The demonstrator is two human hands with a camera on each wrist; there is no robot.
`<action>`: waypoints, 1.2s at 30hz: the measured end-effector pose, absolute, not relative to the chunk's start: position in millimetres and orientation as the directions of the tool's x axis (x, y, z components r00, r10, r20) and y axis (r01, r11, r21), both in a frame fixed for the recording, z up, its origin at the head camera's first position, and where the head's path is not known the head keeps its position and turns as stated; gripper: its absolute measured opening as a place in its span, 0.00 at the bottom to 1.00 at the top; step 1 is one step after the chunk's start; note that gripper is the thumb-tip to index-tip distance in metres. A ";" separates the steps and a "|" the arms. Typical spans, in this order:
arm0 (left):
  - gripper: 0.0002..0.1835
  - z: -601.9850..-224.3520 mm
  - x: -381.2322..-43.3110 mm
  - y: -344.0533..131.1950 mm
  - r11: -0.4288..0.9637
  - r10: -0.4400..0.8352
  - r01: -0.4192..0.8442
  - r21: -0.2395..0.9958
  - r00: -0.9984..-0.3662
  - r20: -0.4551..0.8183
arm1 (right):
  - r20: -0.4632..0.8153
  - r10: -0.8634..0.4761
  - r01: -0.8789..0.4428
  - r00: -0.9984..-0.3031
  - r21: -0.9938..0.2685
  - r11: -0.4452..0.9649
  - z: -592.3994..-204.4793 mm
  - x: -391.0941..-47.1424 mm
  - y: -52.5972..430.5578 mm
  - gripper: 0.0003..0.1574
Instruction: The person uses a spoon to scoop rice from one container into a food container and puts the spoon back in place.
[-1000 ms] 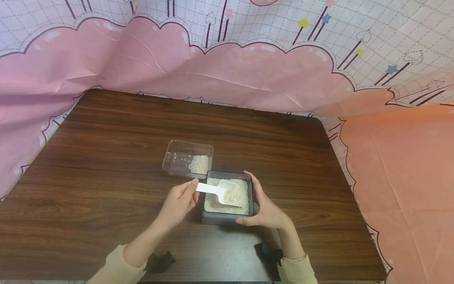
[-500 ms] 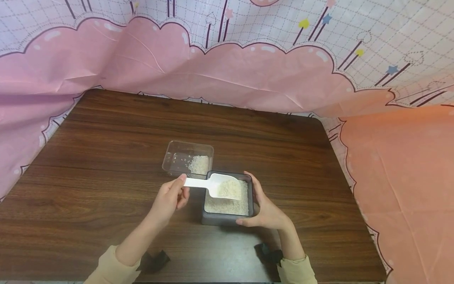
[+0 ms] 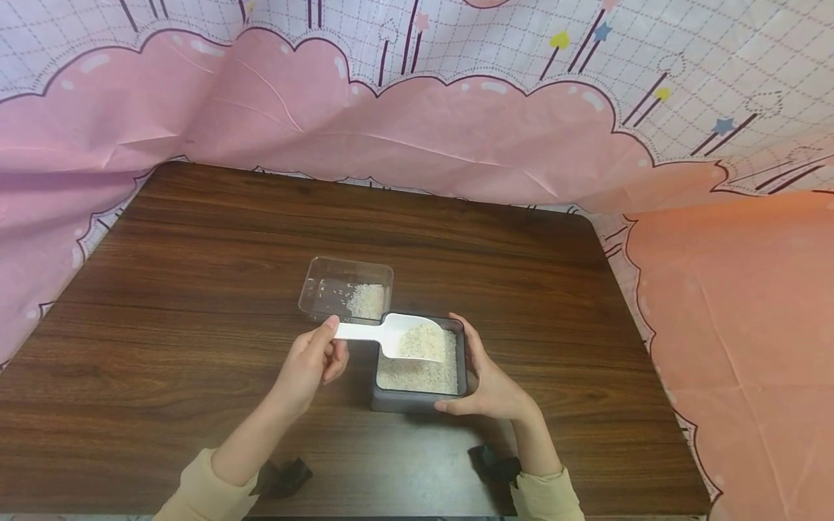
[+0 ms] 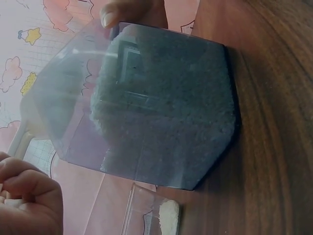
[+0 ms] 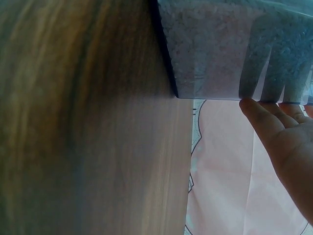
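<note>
Pinching the white scoop (image 3: 392,334) by its handle, the left hand (image 3: 305,370) holds heaped rice (image 3: 422,341) over the grey bin (image 3: 410,401); a wrist twist, I'd guess, could shed grains onto the worktop (image 3: 215,325). Fingers of the right hand (image 3: 491,387) clasp the bin; were they slack, a knock might slide it.

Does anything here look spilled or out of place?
Nothing stands out: I see no stray grains on the table. The rice in the clear tray is just bunched toward one end. The scoop is over the box.
</note>
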State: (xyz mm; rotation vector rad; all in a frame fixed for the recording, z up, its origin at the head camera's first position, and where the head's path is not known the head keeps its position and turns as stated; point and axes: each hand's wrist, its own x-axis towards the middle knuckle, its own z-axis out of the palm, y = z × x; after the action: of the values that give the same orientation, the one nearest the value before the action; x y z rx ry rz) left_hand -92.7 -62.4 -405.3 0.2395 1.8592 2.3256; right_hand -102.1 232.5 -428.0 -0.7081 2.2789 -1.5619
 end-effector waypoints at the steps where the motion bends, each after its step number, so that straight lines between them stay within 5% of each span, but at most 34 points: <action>1: 0.28 -405.2 -92.7 -62.7 -0.218 0.216 -0.020 0.976 -0.976 0.028 | 0.039 -0.544 -0.232 -0.838 -0.928 0.291 -428.0 -102.1 232.5 0.79; 36: 0.28 -388.2 -106.6 -105.7 -0.248 0.070 0.122 0.961 -0.987 0.143 | 0.037 -0.553 -0.230 -0.833 -0.930 0.286 -427.3 -102.2 233.2 0.77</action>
State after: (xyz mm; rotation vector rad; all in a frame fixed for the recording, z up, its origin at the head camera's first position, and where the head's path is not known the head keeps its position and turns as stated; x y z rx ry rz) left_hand -106.6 -105.7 -388.2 0.2485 1.9466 2.4954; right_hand -102.2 233.2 -427.3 -0.7145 2.2662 -1.5633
